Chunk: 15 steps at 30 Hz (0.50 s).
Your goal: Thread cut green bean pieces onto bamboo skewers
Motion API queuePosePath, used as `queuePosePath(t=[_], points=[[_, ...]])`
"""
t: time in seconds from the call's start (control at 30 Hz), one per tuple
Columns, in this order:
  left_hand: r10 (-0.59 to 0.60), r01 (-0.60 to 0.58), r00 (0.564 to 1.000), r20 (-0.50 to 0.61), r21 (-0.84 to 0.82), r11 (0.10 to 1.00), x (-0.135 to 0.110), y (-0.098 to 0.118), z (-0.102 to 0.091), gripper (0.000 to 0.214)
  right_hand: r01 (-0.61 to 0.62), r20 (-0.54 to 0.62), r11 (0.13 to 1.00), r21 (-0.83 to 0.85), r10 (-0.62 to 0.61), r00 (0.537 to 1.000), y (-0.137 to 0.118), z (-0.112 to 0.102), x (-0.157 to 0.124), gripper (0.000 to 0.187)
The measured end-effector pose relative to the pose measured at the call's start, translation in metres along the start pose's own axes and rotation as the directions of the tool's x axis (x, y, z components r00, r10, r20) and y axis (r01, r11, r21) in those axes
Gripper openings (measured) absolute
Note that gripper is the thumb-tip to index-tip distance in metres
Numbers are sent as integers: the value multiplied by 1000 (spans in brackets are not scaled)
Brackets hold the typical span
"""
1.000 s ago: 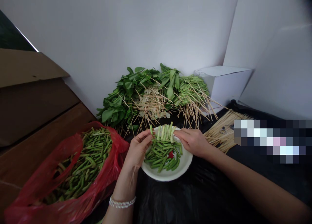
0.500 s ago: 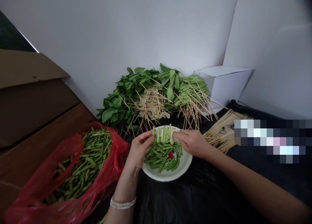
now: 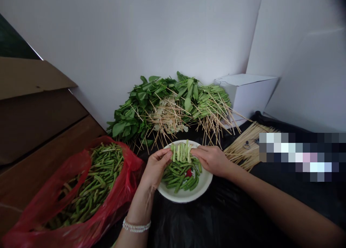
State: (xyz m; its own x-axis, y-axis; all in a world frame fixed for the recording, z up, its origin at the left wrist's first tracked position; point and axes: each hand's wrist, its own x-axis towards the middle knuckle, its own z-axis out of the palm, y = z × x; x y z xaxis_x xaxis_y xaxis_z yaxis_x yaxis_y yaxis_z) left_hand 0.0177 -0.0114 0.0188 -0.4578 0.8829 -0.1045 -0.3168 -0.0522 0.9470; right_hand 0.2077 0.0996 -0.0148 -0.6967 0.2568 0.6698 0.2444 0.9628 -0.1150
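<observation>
Over a white bowl (image 3: 203,185), a row of cut green bean pieces (image 3: 181,152) sits side by side, threaded crosswise. My right hand (image 3: 213,159) is closed at the row's right end, gripping the skewer, whose stick is mostly hidden by beans and fingers. At the left end, my left hand (image 3: 159,163) pinches a bean piece (image 3: 173,152) between thumb and fingers, close against the others. Loose cut green beans (image 3: 178,174) lie in the bowl below, around a red pattern on its bottom.
On the left is a red plastic bag (image 3: 129,168) of green beans (image 3: 104,172). Behind the bowl lie skewered leafy greens (image 3: 151,89), pale skewered food (image 3: 169,113) and green stems (image 3: 212,100). Bare bamboo skewers (image 3: 243,145), scissors (image 3: 246,145) and a white box (image 3: 251,93) are right.
My left hand has moved slightly right and down, bringing its bean piece up against the row. My right hand keeps its hold, and the row sits a little lower.
</observation>
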Motion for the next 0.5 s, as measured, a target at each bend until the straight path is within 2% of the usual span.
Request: queuePosePath(t=[0.13, 0.2, 0.27, 0.33, 0.43, 0.5], points=[[-34, 22, 988, 153, 84, 996, -5, -1, 6, 34, 8, 0, 1000, 0, -8, 1000, -2, 1, 1, 26], [-42, 22, 981, 187, 111, 994, -6, -1, 7, 35, 15, -10, 999, -37, -15, 1000, -1, -1, 2, 27], [2, -13, 992, 128, 84, 996, -4, 0, 3, 32, 4, -29, 996, -90, -7, 1000, 2, -5, 3, 28], [63, -63, 998, 21, 16, 998, 1, 3, -4, 29, -15, -50, 986, -163, 7, 999, 10, -11, 6, 29], [128, -137, 987, -98, -102, 985, 9, 6, -14, 28, -38, -54, 952, -304, 23, 998, 29, -23, 7, 31], [159, -179, 978, -134, -153, 972, 12, 8, -17, 27, -82, -55, 916, -393, 65, 996, 44, -30, 7, 33]])
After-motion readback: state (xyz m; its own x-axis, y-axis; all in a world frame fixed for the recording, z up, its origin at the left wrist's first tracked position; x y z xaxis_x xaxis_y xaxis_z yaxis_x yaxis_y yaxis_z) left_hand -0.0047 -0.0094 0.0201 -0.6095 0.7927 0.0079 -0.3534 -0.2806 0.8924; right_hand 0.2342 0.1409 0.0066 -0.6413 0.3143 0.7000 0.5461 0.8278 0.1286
